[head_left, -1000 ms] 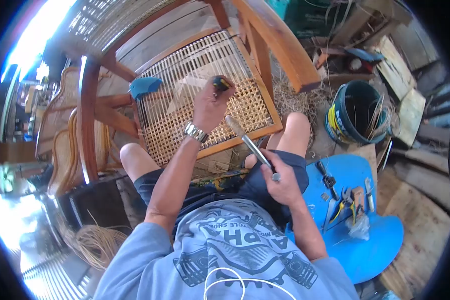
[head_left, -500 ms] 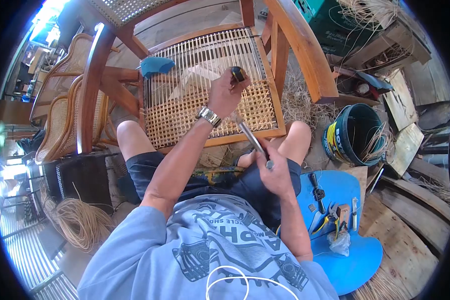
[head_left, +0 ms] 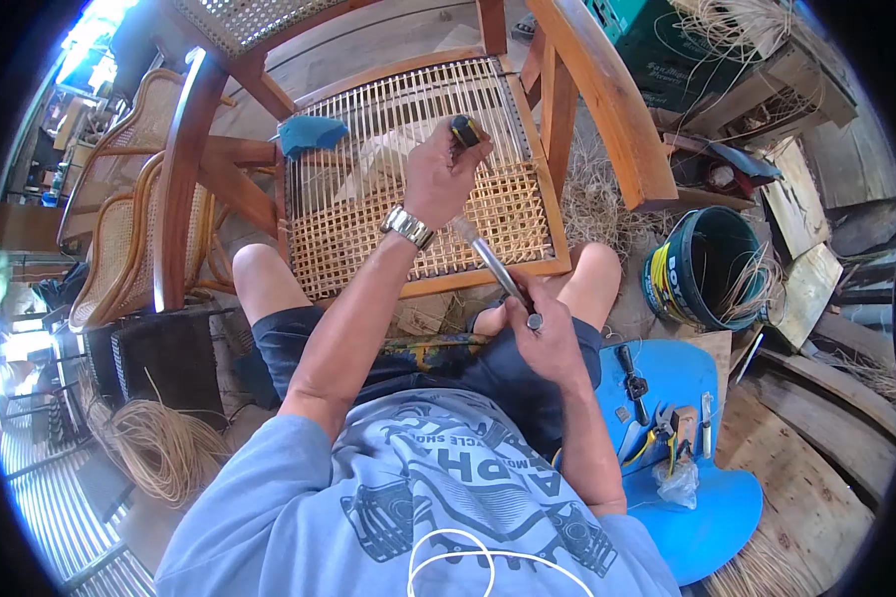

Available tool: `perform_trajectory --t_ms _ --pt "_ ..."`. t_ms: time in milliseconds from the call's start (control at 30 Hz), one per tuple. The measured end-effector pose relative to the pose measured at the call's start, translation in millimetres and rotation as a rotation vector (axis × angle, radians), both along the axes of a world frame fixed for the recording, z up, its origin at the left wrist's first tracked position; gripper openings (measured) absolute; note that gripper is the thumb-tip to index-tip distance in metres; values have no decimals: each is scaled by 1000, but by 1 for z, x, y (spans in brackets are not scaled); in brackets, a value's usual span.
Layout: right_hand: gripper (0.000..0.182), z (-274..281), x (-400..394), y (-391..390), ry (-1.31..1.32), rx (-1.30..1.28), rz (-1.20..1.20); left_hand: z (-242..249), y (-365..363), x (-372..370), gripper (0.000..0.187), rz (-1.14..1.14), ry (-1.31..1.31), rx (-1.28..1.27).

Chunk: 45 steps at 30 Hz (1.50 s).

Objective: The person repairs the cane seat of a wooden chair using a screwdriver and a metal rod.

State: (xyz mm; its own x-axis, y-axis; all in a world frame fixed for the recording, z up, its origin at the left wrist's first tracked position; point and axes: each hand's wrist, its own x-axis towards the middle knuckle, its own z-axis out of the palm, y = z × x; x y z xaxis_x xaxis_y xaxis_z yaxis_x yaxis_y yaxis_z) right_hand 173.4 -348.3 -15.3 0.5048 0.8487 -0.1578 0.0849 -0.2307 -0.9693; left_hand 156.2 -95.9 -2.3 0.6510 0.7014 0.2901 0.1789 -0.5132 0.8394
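A wooden chair lies tipped in front of me, its cane seat [head_left: 408, 189] partly woven: the near half is dense mesh, the far half bare strands. My left hand [head_left: 438, 179] rests on the seat and grips a small black-and-yellow tool [head_left: 465, 130] pressed to the cane. My right hand [head_left: 543, 333] sits over my lap and holds the end of a long metal rod [head_left: 493, 269] whose tip points up toward the left hand. A blue cloth [head_left: 312, 132] lies on the seat's far left corner.
A blue stool [head_left: 712, 497] at my right carries pliers and small tools [head_left: 662, 418]. A dark bucket [head_left: 707, 264] holds cane strips. A coil of cane [head_left: 159, 448] lies at left. Cane chairs [head_left: 119, 229] stand at left; wooden boards lie at right.
Over the last second the view tilted so the chair seat sits higher and more centred. My left hand shifted slightly left on the cane with its tool. The rod stays in my right hand.
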Motion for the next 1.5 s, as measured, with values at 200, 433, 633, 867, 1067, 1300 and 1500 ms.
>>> perform_trajectory --t_ms 200,433,633,867,1067,1300,1500 --pt "38 -9 0 7 -139 106 -61 -20 7 11 20 -34 77 -28" --pt "40 -8 -12 19 -163 82 -207 -6 5 5 22 -89 9 19" --pt "40 -11 -26 16 -182 165 -89 -10 20 7 18 12 72 -23" --pt "41 -22 -12 26 -176 65 -211 -16 16 11 19 -65 50 27" --pt "39 -1 -13 12 -138 39 -206 -14 15 2 18 -67 37 -38" --pt "41 -19 -18 22 -144 86 -182 -16 8 12 21 -128 -7 -51" --pt "42 -11 -23 23 -87 76 -185 5 13 8 22 -52 116 -1"
